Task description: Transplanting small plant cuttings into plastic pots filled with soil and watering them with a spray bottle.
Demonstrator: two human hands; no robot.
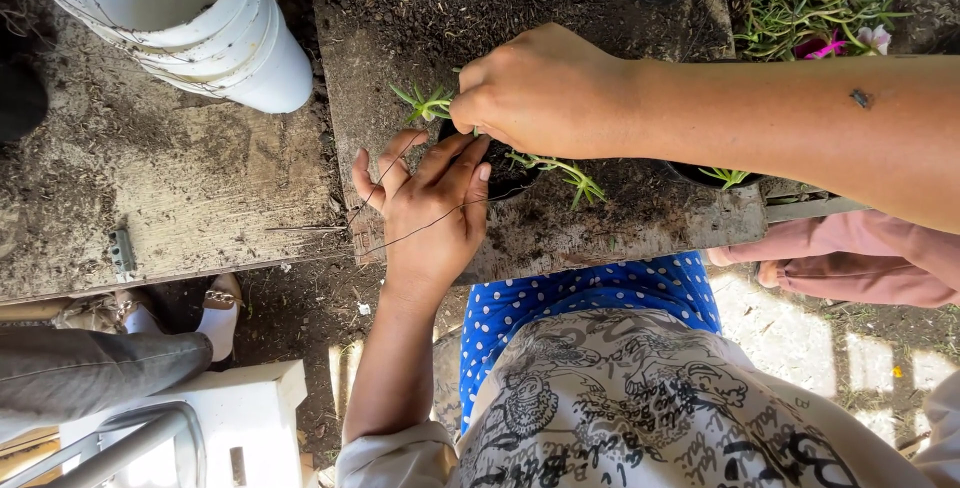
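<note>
From the head camera, looking down: the left hand (432, 210) rests flat against a small black pot (500, 176) on the dirty wooden surface (200, 198). Its fingers are spread apart and straight, steadying the pot, and a thin wire (400, 235) lies across the back of the hand. The right hand (535, 91) reaches over the pot with its fingers pinched together on a small green plant (430, 103). The plant's thin leaves stick out on both sides of the pot, so it looks like it is already sitting in the pot. Whether the soil is pressed down I cannot tell, because the hands hide it. Loose soil lies all over the surface. A stack of white buckets (190, 18) stands well apart on the left. More green plants with pink flowers (820, 8) sit in the top right corner.
</note>
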